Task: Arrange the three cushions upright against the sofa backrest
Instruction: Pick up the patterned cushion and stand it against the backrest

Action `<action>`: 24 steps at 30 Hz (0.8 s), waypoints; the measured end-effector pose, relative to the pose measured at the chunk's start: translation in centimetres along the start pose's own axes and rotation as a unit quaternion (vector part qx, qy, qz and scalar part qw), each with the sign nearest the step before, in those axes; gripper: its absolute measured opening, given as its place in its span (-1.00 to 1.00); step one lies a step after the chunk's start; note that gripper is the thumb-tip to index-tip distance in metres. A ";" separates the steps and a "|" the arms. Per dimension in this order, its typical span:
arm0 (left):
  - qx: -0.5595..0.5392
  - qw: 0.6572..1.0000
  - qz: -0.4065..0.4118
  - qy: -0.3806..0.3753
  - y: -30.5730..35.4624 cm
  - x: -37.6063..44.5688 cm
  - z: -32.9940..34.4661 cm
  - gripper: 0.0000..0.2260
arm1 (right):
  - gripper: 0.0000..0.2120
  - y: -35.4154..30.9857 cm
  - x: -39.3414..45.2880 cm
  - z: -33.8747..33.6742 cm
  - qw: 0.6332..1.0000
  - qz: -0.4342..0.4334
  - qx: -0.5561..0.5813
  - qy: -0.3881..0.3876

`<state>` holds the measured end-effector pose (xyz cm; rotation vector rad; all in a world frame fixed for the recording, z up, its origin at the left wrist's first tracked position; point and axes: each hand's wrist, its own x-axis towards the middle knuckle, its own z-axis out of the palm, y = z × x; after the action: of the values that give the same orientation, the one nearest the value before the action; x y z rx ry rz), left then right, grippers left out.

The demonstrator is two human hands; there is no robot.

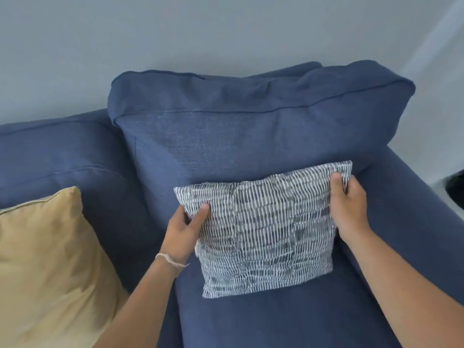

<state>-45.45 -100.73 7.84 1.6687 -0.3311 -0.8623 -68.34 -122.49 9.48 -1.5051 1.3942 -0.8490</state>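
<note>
Both hands (183, 229) (347, 204) grip patterned cushion (263, 234) against sofa backrest (226, 136).

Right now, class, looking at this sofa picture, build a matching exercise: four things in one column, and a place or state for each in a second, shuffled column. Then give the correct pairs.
Column 1
1. patterned cushion
2. yellow cushion
3. left hand
4. right hand

Column 2
A. grips the patterned cushion's upper right corner
B. leans at the left edge of the view, untouched
C. stands on the seat against the blue backrest, held by both hands
D. grips the patterned cushion's left edge, a string bracelet at its wrist

Pairs: 1-C, 2-B, 3-D, 4-A
</note>
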 end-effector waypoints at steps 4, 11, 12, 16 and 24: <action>0.007 0.993 0.036 0.111 -0.3 1.4 0.9 -0.60 | -0.62 0.9 3.7 -0.3 0.997 -0.047 -0.052 -0.011; -0.053 0.985 0.048 0.155 -1.4 2.4 0.3 -0.62 | -0.49 1.4 6.1 -1.6 0.997 -0.055 -0.032 -0.031; -0.089 0.987 0.032 0.131 -2.1 2.2 -0.2 -0.64 | -0.50 2.0 5.7 -1.9 0.999 -0.030 0.010 -0.033; -0.139 0.972 -0.132 0.133 -8.8 0.8 -2.9 -0.60 | -0.64 7.9 3.2 -3.5 0.982 0.149 0.108 -0.032; 0.311 0.910 -0.267 -0.061 -19.2 -2.2 -0.8 -0.84 | -0.82 19.1 -2.9 -4.2 0.889 0.206 -0.287 -0.290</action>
<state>-50.71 -93.22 -9.20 2.3631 -0.2466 -1.3699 -79.80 -119.69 -6.39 -1.6075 1.4669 0.3074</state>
